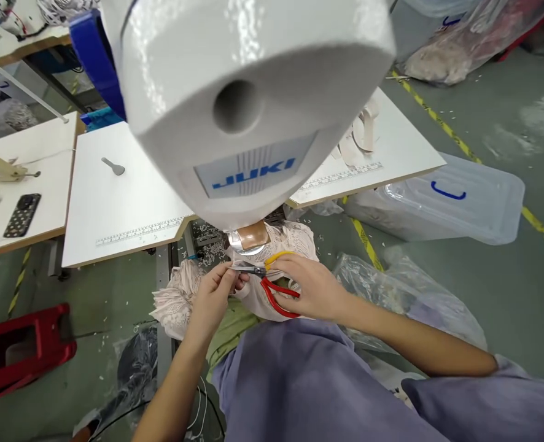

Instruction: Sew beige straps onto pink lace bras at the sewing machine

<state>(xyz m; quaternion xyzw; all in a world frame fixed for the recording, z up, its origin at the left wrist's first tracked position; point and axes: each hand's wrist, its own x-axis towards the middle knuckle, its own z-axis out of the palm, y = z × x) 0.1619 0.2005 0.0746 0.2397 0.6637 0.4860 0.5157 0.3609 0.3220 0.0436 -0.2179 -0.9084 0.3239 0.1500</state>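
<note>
My right hand (318, 285) holds a pair of scissors (279, 293) with one red and one yellow handle. The blades point left and reach the fingertips of my left hand (217, 294). Those fingertips are closed in a pinch on an edge of pale pink lace fabric (299, 240); the exact spot is small and partly covered by the blades. More of this fabric is bunched below the sewing machine head, and a ruffled bundle (180, 298) hangs left of my left hand. Above both hands looms the white sewing machine (248, 141), marked JUKI.
A white table (124, 209) with a printed ruler carries a small grey tool (113, 166). Fabric strips (361, 135) lie on the right tabletop. A phone (22, 215) rests far left. A red stool (27, 350), a clear plastic box (456, 196) and plastic bags (410, 294) stand around.
</note>
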